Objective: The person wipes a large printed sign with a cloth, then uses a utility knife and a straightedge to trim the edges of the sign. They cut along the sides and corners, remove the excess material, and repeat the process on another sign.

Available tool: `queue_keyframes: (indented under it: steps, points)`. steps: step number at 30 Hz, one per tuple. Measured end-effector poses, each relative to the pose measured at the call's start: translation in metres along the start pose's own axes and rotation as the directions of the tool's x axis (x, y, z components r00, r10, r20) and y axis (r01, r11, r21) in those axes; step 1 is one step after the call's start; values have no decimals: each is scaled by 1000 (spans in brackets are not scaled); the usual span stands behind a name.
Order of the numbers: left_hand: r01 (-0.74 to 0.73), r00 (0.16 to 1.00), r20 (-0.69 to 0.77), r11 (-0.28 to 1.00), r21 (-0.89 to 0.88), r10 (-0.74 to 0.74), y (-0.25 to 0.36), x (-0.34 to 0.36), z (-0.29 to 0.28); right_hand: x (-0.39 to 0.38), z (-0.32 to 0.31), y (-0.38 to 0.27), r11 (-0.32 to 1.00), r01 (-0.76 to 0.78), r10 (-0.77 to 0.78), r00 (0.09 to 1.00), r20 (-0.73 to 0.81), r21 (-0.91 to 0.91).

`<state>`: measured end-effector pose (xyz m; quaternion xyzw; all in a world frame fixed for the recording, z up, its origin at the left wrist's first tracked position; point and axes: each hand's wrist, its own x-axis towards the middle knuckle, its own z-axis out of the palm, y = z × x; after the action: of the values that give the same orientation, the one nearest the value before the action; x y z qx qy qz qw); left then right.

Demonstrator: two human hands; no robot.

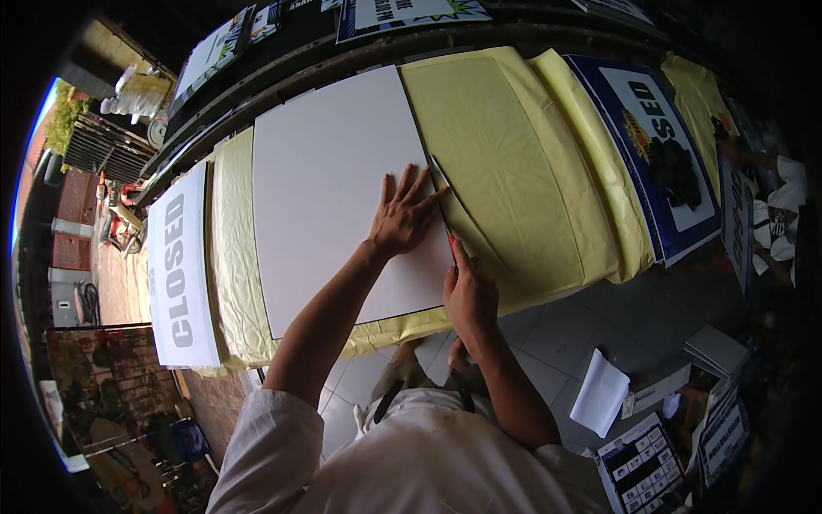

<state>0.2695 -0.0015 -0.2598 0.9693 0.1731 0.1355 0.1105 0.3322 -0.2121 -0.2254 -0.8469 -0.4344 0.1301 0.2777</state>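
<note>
One white board lies flat on the yellow-covered table, its right edge where both hands work. It looks like a thin, rigid sheet — probably light for its area, stiff enough to stay flat, yet likely to crease or dent at the corners if bent. Its smooth face would slide on the yellow sheet, so pressing down from above seems the sound way to steady it, and lifting would go best with hands on two opposite edges.

The left hand rests palm down on the board near that edge, fingers spread and flat, gripping nothing. The right hand is closed around a slim blade-like tool laid along the edge; its exact kind cannot be made out. To the left lies a white sign, to the right a blue-bordered sign.
</note>
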Motion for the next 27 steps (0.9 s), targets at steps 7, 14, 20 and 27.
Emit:
queue_keyframes:
  steps: [7,14,20,27]
  points:
    - [5,1000,4,1000,17,-5,1,0,2,-16,6,9,997,31,-33,999,-27,-69]
    - [-11,999,-37,1000,24,12,-5,-2,7,-37,-4,8,998,37,-38,999,-26,-48]
    - [-19,999,-47,1000,21,20,-3,0,7,-61,-9,13,999,-10,10,1000,-7,44]
    - [-24,998,-53,999,25,25,-5,-1,8,-98,-24,18,1000,13,-14,1000,28,27]
